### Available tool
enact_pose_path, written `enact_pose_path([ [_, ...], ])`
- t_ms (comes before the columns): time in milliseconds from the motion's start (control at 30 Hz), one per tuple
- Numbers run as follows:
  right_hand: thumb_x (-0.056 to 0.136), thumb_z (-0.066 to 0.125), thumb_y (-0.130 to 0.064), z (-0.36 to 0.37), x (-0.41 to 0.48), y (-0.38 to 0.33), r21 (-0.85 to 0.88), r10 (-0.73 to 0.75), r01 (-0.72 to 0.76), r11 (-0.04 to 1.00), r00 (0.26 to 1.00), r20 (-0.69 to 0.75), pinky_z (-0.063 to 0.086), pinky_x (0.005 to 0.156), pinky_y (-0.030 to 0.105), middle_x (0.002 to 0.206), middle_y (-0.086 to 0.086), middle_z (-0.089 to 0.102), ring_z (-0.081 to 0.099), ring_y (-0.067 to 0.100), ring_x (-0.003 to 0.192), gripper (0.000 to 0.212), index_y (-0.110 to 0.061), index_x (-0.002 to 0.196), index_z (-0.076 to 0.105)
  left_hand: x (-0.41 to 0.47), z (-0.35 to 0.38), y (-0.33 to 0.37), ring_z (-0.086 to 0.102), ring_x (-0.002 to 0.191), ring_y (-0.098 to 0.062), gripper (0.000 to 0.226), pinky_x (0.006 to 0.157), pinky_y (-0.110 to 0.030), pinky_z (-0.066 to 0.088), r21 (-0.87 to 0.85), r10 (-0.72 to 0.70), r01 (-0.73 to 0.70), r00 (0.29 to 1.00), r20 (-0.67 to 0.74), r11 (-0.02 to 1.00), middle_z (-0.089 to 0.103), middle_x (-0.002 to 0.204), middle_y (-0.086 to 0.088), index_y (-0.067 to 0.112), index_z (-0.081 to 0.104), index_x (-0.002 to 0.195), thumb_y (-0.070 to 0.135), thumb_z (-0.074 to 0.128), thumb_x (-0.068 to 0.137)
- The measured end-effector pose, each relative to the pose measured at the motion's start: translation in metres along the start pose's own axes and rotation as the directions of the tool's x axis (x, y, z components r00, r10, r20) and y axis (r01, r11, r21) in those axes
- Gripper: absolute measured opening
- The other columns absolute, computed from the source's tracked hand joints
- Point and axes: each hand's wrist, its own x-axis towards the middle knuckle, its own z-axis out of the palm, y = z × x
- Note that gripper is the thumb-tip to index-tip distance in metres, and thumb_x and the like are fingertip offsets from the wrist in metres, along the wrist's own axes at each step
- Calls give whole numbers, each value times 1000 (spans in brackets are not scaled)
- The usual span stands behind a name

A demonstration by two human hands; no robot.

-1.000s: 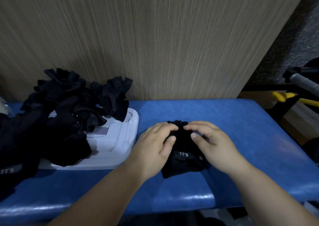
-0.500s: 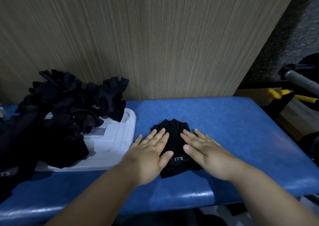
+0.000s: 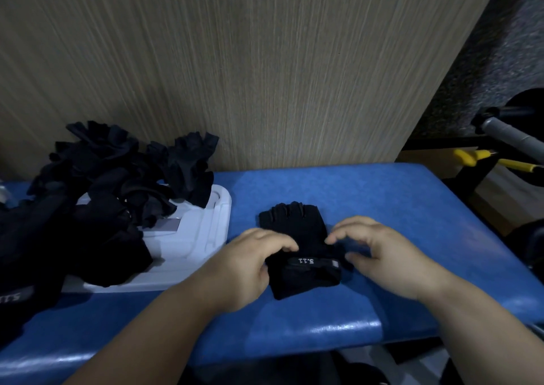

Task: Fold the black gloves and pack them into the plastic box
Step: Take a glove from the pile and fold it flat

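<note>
A black fingerless glove (image 3: 297,225) lies flat on the blue padded bench (image 3: 397,208), finger openings pointing away from me and a "5.11" strap across its near end. My left hand (image 3: 250,267) curls over the glove's left side at the strap. My right hand (image 3: 391,258) has bent fingers, with index tip and thumb at the strap's right end. To the left, the white plastic box (image 3: 203,234) lies flat on the bench, partly covered by a heap of black gloves (image 3: 117,184).
A wood-grain panel (image 3: 265,60) rises right behind the bench. More black gloves (image 3: 23,252) spill off the box at far left. Right of the bench are a yellow-handled tool (image 3: 471,156) and a grey bar (image 3: 506,131).
Both hands lay flat on the glove half a second ago. They have since slid back toward me and curled their fingers at the strap end, uncovering the glove's far half.
</note>
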Motion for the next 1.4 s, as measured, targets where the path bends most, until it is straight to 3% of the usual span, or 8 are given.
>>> enact_pose_path([
  [467,77,77,-16,10,1,1,-36,4,-2,999,998,62,43,94,21,108,-23,56,54,1,107,41,-44,104,66,7,14,-7,49,104,5,29,90,-14,37,-150,-87,87,996,2,985,55,103,26,46,54,104,25,66,88],
  [600,78,69,-29,4,2,-12,235,55,-54,970,998,3,45,92,23,107,-8,59,58,7,104,28,-42,102,64,10,14,4,57,103,9,18,90,-15,41,-463,-310,242,948,-75,853,66,105,23,44,58,106,29,54,96],
  [700,67,76,-32,-1,0,-19,276,73,-91,957,994,77,40,94,16,115,-12,59,55,2,108,47,-35,112,61,10,14,10,58,107,8,19,100,-22,43,-601,-395,294,918,-40,743,68,109,22,36,61,113,30,52,97],
  [800,62,80,-33,6,1,-20,249,117,-127,960,992,56,44,91,18,112,-14,63,58,0,104,52,-34,111,62,11,15,10,61,105,2,17,100,-31,46,-610,-422,311,905,-42,729,70,106,16,29,63,110,32,52,97],
  [933,80,77,-21,18,6,-20,284,200,-174,943,978,-63,47,68,18,78,-10,66,59,1,70,15,-23,90,66,12,15,13,64,97,-6,18,95,-36,50,-590,-467,349,883,-54,728,70,97,11,26,62,104,37,51,96],
  [1133,91,63,-26,25,10,-19,338,348,-317,886,937,-34,53,86,33,93,-2,74,69,14,93,11,-18,97,68,11,11,19,62,94,-4,32,87,-25,48,-581,-508,401,861,-25,708,68,96,8,40,43,126,45,49,95],
  [1267,92,61,-33,28,13,-21,299,402,-365,881,913,-69,53,81,39,90,3,73,68,22,89,19,-15,94,67,12,12,20,66,87,-7,71,81,-22,49,-530,-464,386,886,-15,755,73,88,4,36,15,148,36,59,92],
  [1400,90,61,-38,31,15,-25,233,457,-423,876,881,-120,50,67,37,76,3,67,64,22,76,19,-19,89,61,14,19,17,64,78,-4,69,73,-16,48,-459,-464,372,880,-103,807,70,78,7,34,14,150,31,55,95],
])
